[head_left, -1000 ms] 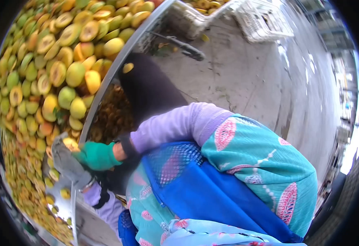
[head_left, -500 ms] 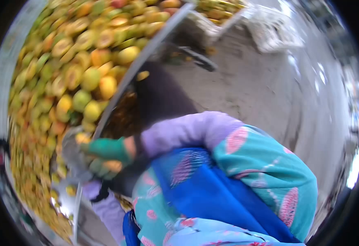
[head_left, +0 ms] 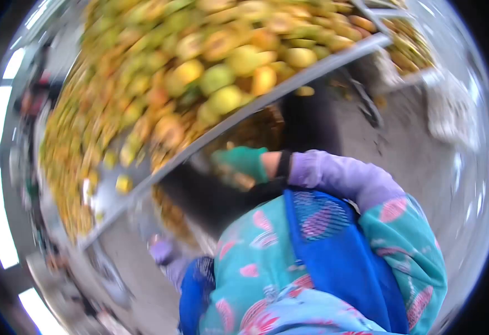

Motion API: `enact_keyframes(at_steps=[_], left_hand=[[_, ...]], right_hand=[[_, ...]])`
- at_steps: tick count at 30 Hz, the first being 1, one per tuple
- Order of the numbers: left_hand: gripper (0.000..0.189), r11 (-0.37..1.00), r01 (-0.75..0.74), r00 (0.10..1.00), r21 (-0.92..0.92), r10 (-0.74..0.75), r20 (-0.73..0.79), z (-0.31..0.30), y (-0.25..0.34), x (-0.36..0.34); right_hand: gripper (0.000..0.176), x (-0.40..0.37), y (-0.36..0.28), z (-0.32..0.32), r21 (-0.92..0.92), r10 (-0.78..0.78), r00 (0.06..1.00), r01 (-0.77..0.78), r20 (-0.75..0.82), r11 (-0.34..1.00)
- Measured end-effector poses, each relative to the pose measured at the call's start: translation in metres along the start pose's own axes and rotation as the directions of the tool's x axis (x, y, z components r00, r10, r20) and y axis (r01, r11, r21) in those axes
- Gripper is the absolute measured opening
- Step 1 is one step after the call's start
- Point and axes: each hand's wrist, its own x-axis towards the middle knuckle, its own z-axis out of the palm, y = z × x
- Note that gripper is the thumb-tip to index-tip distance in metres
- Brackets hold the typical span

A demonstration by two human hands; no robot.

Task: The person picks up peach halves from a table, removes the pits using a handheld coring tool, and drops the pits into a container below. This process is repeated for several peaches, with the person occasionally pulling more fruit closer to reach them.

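The right hand [head_left: 243, 162], green-gloved, is held out at the near edge of the metal table [head_left: 104, 202]. The fingers look curled on a yellowish fruit piece [head_left: 240, 181], pretty blurry tho. Piled fruit [head_left: 222, 78] is heaped just beyond. The left sleeve [head_left: 163, 252] is seen lower left, and the left hand's fingers can't be told.

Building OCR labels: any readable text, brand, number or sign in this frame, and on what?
None readable. The frame is motion-blurred, and no lettering shows on the green-gloved right hand, the blue apron, the patterned teal clothing, the metal table rim or the fruit pile.
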Motion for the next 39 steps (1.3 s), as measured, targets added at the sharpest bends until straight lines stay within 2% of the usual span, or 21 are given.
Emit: enact_keyframes(at_steps=[1,2,4,6,7,9,12,13,18,20,22,23,24,26,27,28,29,30,31,35,39], left_hand=[[0.033,0.995,-0.012,1.000,0.098,0.012,0.005,-0.001,-0.004,0.006],[0.034,0.985,-0.022,1.000,0.169,0.020,0.012,0.000,-0.002,0.011],[0.036,0.958,-0.016,1.000,0.286,0.013,0.011,0.005,0.012,0.019],[0.038,0.948,-0.029,1.000,0.316,0.030,0.001,0.020,0.032,0.023],[0.039,0.948,-0.048,0.999,0.314,0.047,0.011,0.027,0.043,0.022],[0.039,0.950,-0.129,0.992,0.285,0.127,0.025,0.046,0.076,0.018],[0.040,0.942,-0.164,0.984,0.291,0.134,0.121,0.063,0.115,0.010],[0.040,0.931,-0.186,0.980,0.313,0.154,0.123,0.072,0.118,0.008],[0.043,0.928,-0.216,0.976,0.304,0.201,0.079,0.093,0.107,0.009],[0.044,0.729,-0.516,0.852,0.449,0.490,0.184,0.092,-0.024,0.067],[0.045,0.797,-0.300,0.954,0.525,0.250,0.166,0.085,0.063,0.030],[0.046,0.640,-0.325,0.942,0.697,0.151,0.300,0.089,0.106,0.013],[0.046,0.450,-0.341,0.926,0.825,0.010,0.377,0.092,0.148,-0.002],[0.048,-0.301,-0.329,0.875,0.895,0.258,0.409,0.072,0.014,0.029],[0.048,0.512,-0.255,0.967,0.820,0.151,0.207,0.070,0.038,0.021],[0.049,0.981,0.011,0.993,0.194,-0.035,0.117,0.084,0.076,0.012],[0.048,0.993,-0.017,0.995,0.118,0.004,0.103,0.090,0.084,0.009],[0.047,0.998,-0.050,0.994,0.042,0.045,0.099,0.094,0.089,0.006],[0.046,0.988,-0.094,0.990,0.121,0.080,0.117,0.095,0.096,0.006],[0.047,0.997,-0.075,0.993,0.005,0.075,0.088,0.103,0.113,-0.001],[0.047,0.985,-0.150,0.985,0.080,0.142,0.098,0.098,0.099,0.006]], right_hand=[[0.033,-0.008,-0.007,0.014,0.019,0.040,0.999,-0.041,0.028,0.999],[0.033,-0.043,-0.014,0.026,-0.366,-0.323,0.944,0.325,0.069,0.872],[0.035,-0.097,-0.028,0.021,-0.328,-0.556,0.814,0.485,-0.171,0.811],[0.036,-0.170,-0.040,-0.001,-0.200,-0.745,0.602,0.723,-0.286,0.661],[0.037,-0.209,-0.037,-0.010,-0.187,-0.821,0.392,0.847,-0.414,0.498],[0.041,-0.295,-0.030,-0.054,-0.345,-0.787,0.055,0.878,-0.614,0.331],[0.035,-0.363,0.009,-0.222,-0.542,-0.487,-0.319,0.719,-0.813,0.434],[0.032,-0.376,0.024,-0.268,-0.531,-0.354,-0.396,0.603,-0.847,0.595],[0.027,-0.412,0.039,-0.416,-0.207,-0.019,-0.258,0.727,-0.966,0.655],[0.029,-0.419,0.022,-0.458,-0.195,0.057,-0.294,0.754,-0.954,0.628],[0.026,-0.428,0.020,-0.527,-0.221,0.074,-0.394,0.650,-0.916,0.728],[0.025,-0.441,0.041,-0.578,-0.309,-0.164,-0.540,0.189,-0.826,0.932],[0.021,-0.446,0.043,-0.593,-0.373,-0.466,-0.549,-0.279,-0.694,0.885],[0.016,-0.449,0.056,-0.614,-0.551,-0.896,-0.347,-0.707,-0.277,0.444],[0.014,-0.446,0.065,-0.628,-0.530,-0.961,-0.257,-0.832,0.100,0.167],[0.014,-0.446,0.063,-0.631,-0.640,-0.960,-0.277,-0.730,-0.041,0.238],[0.014,-0.437,0.065,-0.636,-0.752,-0.853,-0.377,-0.423,-0.362,0.506],[0.016,-0.425,0.062,-0.633,-0.644,-0.550,-0.405,0.144,-0.731,0.751],[0.019,-0.415,0.061,-0.633,-0.448,-0.303,-0.344,0.515,-0.889,0.730],[0.036,-0.393,0.057,-0.645,-0.363,-0.204,-0.300,0.797,-0.932,0.483],[0.015,-0.393,0.045,-0.652,-0.184,-0.153,-0.149,0.950,-0.977,0.252]])
